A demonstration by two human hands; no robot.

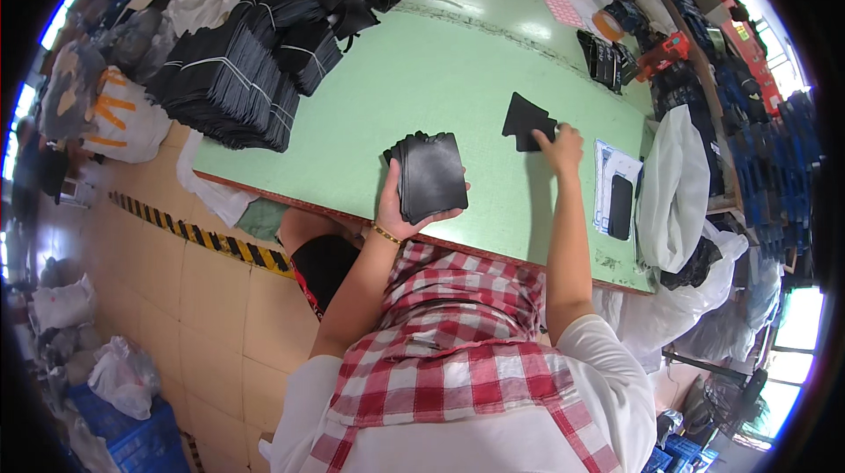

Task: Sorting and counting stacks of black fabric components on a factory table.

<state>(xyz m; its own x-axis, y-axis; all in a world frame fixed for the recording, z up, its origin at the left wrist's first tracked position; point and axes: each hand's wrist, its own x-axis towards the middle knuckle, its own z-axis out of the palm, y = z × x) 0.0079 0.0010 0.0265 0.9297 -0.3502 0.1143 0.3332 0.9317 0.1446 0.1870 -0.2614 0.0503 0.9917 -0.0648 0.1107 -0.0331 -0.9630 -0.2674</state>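
My left hand (402, 205) is wrapped round a stack of black flat pieces (431, 176) with a smooth, leather-like face. The stack is slightly fanned at its left edge, and I hold it above the front part of the green table (370, 86). Farther right, my right hand (563, 151) has its thumb and fingers closed at the right edge of black cut pieces (526, 121) with notched outlines. Whether these are lifted or still lie on the table, I cannot tell.
Tied bundles of black pieces (224, 77) are heaped at the table's left. On the right lie a dark phone (620, 206) on paper sheets, a white bag (676, 187), a roll of tape (607, 25) and a red tool (664, 55). A pink sheet (560, 5) lies at the far side.
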